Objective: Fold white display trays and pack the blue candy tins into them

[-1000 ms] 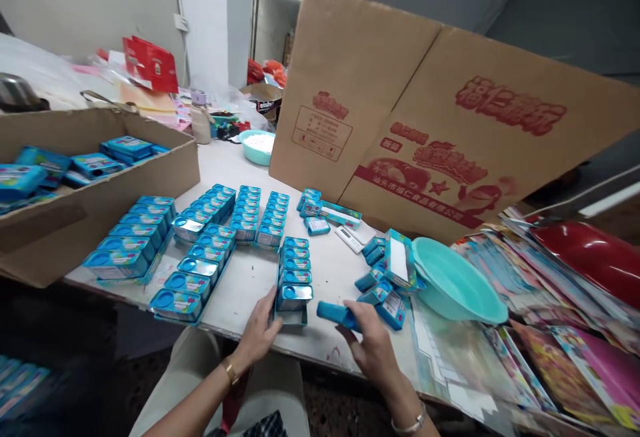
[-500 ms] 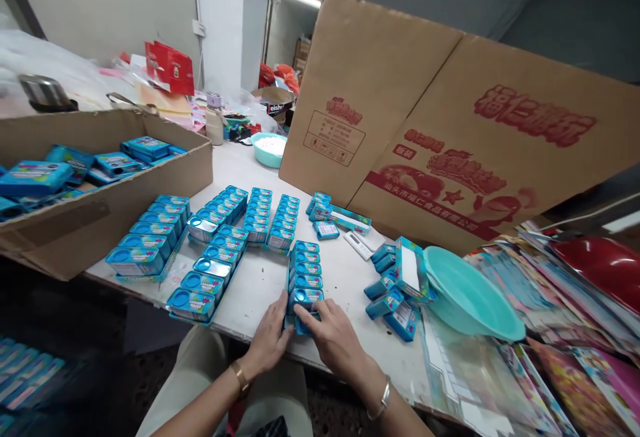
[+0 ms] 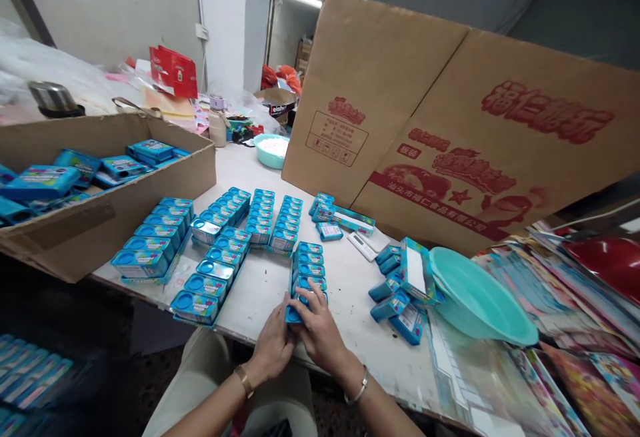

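Observation:
Right in front of me, a row of small blue candy boxes (image 3: 310,268) stands in a narrow tray, running away from the table's near edge. At its near end, my left hand (image 3: 273,342) is closed against the side of the front candy box (image 3: 293,316). My right hand (image 3: 323,334) reaches over from the right, fingers bent onto the same box and the one behind it. The fingers partly cover both boxes. Similar filled rows (image 3: 203,284) stand to the left, and loose blue boxes (image 3: 395,304) lie to the right.
A cardboard box (image 3: 165,190) of flattened-looking blue packs stands at the left. A large printed carton (image 3: 390,117) rises behind the table (image 3: 345,337). At the right are a turquoise basin (image 3: 480,297) and stacked printed sheets (image 3: 550,290). A white device (image 3: 361,247) lies mid-table.
My right hand has shifted left and its fingers have curled over the front boxes. The front box now shows between both hands. My left hand has barely moved; the view has shifted slightly.

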Demonstrator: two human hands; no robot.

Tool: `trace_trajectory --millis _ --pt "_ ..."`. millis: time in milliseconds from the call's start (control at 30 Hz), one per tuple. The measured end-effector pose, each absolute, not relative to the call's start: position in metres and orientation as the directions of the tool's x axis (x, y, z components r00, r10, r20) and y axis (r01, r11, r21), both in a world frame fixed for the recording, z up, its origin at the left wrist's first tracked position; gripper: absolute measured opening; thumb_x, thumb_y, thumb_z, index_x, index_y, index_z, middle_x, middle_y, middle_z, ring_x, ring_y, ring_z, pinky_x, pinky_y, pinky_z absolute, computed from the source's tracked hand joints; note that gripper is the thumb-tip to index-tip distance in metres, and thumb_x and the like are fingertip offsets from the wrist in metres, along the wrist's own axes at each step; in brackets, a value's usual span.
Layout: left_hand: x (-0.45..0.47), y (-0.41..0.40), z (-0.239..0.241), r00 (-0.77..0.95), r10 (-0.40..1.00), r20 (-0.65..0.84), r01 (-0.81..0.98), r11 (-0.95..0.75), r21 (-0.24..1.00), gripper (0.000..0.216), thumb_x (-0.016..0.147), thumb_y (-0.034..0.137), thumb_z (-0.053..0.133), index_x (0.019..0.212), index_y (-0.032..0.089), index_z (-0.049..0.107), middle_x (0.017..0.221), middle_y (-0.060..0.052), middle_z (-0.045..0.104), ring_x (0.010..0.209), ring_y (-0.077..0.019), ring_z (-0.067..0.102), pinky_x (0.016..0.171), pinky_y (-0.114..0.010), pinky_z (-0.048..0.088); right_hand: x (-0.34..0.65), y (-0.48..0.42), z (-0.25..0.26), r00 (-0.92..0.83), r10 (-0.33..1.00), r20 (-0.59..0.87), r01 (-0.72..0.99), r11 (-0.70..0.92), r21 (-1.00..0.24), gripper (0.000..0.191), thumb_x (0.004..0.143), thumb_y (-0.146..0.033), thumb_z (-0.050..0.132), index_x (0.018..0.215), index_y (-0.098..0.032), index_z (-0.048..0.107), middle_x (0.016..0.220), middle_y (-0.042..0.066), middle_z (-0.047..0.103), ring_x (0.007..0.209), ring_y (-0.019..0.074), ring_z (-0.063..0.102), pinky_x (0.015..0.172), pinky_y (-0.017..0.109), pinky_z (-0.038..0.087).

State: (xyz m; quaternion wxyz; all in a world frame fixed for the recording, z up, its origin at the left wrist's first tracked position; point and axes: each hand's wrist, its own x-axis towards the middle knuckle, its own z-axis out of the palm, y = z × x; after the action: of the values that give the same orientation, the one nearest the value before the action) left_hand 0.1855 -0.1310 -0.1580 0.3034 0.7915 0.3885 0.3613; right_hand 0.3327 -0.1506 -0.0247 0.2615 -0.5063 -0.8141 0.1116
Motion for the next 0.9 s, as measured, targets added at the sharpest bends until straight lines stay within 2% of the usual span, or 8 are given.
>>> trace_trajectory --millis 200,333,533,633,700,800,833,900 --pt "0.187 -0.132 -0.16 0.391 0.854 0.344 0.404 -0.495 0.769 0.068 0.088 0.014 0.043 0.152 0.022 0.018 0.146 -0.016 0.042 0.139 -0.027 0.037 0.111 -0.053 0.038 0.327 -0.148 -0.024 -0.318 0.895 0.313 0.732 0.441 -0.519 0.043 0.086 -0.011 0.054 0.128 -0.022 0.055 0.131 0.009 0.056 0.143 0.0306 0.024 0.114 0.056 0.032" --pt "0.187 -0.13 -0.158 0.409 0.845 0.344 0.399 -0.505 0.766 0.065 0.093 0.02 0.043 0.152 0.023 0.016 0.15 -0.016 0.036 0.141 -0.0267 0.033 0.113 -0.053 0.035 0.327 -0.149 -0.025 -0.322 0.872 0.37 0.733 0.477 -0.485 0.043 0.087 -0.012 0.053 0.129 -0.02 0.054 0.141 0.01 0.049 0.145 0.0329 0.017 0.114 0.059 0.032" --pt "0.186 -0.128 -0.156 0.412 0.849 0.331 0.354 -0.483 0.8 0.068 0.096 0.027 0.04 0.154 0.024 0.005 0.152 -0.017 0.034 0.14 -0.0265 0.036 0.111 -0.05 0.037 0.324 -0.149 -0.021 -0.306 0.88 0.362 0.732 0.461 -0.502 0.044 0.085 -0.009 0.054 0.128 -0.02 0.055 0.133 0.01 0.057 0.137 0.0284 0.034 0.114 0.055 0.033" --pt "0.185 -0.129 -0.153 0.422 0.85 0.315 0.376 -0.48 0.793 0.071 0.096 0.028 0.038 0.154 0.027 -0.003 0.156 -0.015 0.03 0.142 -0.0267 0.033 0.113 -0.051 0.035 0.332 -0.151 -0.034 -0.267 0.88 0.393 0.738 0.449 -0.504 0.042 0.087 -0.014 0.055 0.128 -0.02 0.054 0.136 0.01 0.055 0.142 0.0284 0.028 0.113 0.055 0.033" --pt "0.185 -0.13 -0.152 0.423 0.854 0.304 0.402 -0.478 0.781 0.07 0.097 0.026 0.036 0.155 0.028 -0.003 0.158 -0.013 0.026 0.143 -0.0262 0.031 0.114 -0.051 0.033 0.338 -0.156 -0.044 -0.256 0.886 0.387 0.764 0.43 -0.481 0.042 0.09 -0.016 0.053 0.131 -0.021 0.053 0.141 0.01 0.051 0.146 0.0294 0.017 0.114 0.058 0.029" --pt "0.185 -0.132 -0.151 0.438 0.846 0.303 0.42 -0.491 0.764 0.071 0.096 0.027 0.038 0.155 0.026 -0.001 0.16 -0.013 0.022 0.145 -0.0272 0.027 0.116 -0.051 0.03 0.347 -0.165 -0.051 -0.24 0.914 0.328 0.816 0.373 -0.442 0.051 0.092 -0.024 0.054 0.142 -0.028 0.044 0.153 0.008 0.037 0.148 0.0338 0.009 0.112 0.071 0.012" --pt "0.185 -0.133 -0.151 0.441 0.845 0.303 0.422 -0.494 0.76 0.074 0.095 0.029 0.042 0.155 0.025 -0.002 0.16 -0.014 0.02 0.145 -0.0285 0.026 0.116 -0.052 0.03 0.351 -0.167 -0.051 -0.22 0.925 0.309 0.813 0.349 -0.466 0.06 0.091 -0.031 0.057 0.146 -0.029 0.037 0.157 0.009 0.029 0.148 0.0356 0.008 0.111 0.073 0.008" --pt "0.186 -0.134 -0.148 0.426 0.855 0.296 0.432 -0.479 0.764 0.087 0.091 0.035 0.05 0.154 0.022 -0.007 0.161 -0.016 0.016 0.146 -0.0313 0.024 0.115 -0.054 0.03 0.358 -0.165 -0.052 -0.118 0.945 0.307 0.75 0.287 -0.597 0.081 0.087 -0.046 0.061 0.153 -0.027 0.02 0.161 0.012 0.013 0.148 0.0359 0.005 0.112 0.07 0.008"
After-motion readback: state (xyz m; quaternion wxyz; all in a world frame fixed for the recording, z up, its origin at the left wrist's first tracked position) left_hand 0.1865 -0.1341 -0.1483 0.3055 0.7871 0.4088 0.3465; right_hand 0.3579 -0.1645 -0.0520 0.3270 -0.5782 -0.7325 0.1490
